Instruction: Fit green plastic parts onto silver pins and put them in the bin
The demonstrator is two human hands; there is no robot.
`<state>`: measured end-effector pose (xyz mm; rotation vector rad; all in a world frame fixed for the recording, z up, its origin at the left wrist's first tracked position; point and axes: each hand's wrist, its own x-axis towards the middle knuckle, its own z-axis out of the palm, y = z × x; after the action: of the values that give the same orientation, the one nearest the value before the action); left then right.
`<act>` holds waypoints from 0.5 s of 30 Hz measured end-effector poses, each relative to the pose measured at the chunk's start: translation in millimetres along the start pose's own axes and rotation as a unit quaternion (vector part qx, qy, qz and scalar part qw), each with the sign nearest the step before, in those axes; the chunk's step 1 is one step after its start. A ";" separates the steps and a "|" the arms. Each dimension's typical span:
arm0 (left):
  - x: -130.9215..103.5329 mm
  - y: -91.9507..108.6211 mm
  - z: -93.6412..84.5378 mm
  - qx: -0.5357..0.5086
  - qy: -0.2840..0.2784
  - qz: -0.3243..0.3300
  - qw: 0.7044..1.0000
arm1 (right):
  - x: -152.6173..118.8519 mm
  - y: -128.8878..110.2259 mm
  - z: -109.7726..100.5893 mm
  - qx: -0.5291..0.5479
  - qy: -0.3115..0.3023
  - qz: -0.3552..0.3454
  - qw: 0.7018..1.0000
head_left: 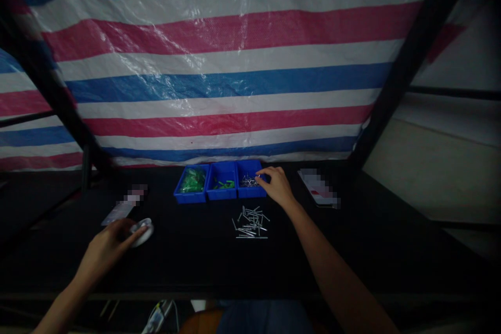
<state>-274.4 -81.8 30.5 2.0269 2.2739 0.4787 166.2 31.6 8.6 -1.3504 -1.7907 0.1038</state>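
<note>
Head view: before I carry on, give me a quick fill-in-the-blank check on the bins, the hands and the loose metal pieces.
The row holds ____ bins.
All the bins are ____ in colour.
The fingers of the right hand are at the bin that comes ____ counting from the left.
Of the two hands, the ____ one is farther from the pile of loose metal pieces in front of the bins.

Missing words: three; blue; third; left
</note>
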 end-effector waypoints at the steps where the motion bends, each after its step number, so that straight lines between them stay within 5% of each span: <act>1: -0.1 1.4 0.4 0.004 0.005 0.003 1.000 | -0.1 -0.1 0.0 0.000 0.000 0.000 1.000; 11: 11.9 13.4 -1.6 0.108 0.003 -0.018 0.994 | 2.6 -12.1 -10.4 0.019 -0.019 -0.014 1.000; 15: 15.8 8.0 5.1 0.096 0.027 0.003 0.995 | 0.8 -23.2 -24.5 0.047 -0.173 -0.030 0.983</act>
<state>-267.6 -64.7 30.4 2.1307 2.4319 0.3295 165.3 12.7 36.5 -1.2663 -2.0822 0.4074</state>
